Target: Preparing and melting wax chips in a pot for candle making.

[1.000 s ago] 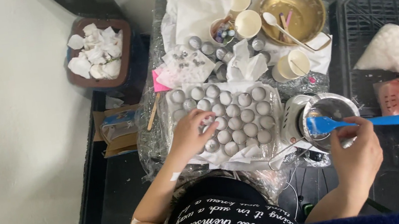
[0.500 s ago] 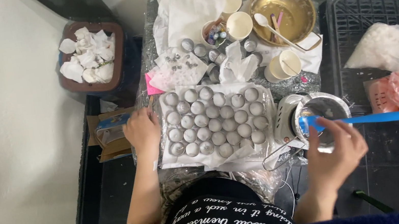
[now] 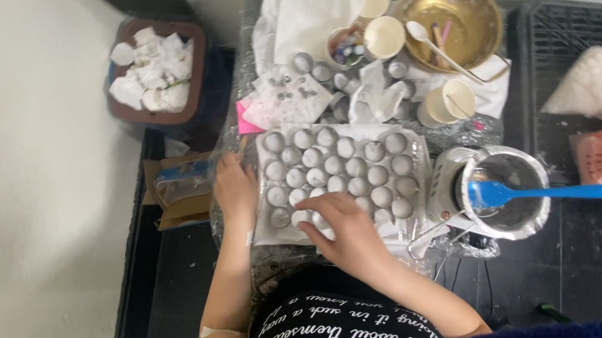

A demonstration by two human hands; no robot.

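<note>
Silver little cups (image 3: 332, 172) stand in rows on the white sheet (image 3: 267, 231), light and easy to tip, so the right hand (image 3: 348, 229) touches them with spread fingers while the left hand (image 3: 235, 189), fingers together, rests at the sheet's edge.

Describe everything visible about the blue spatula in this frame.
The blue spatula looks like silicone or plastic, with a broad flat blade and a long straight handle of the same blue. It lies nearly level: the blade sits inside the round metal pot and the handle passes over the pot's rim, pointing away to the right over the dark floor. Neither hand touches it; the right hand is on the tray of small cups.
</note>
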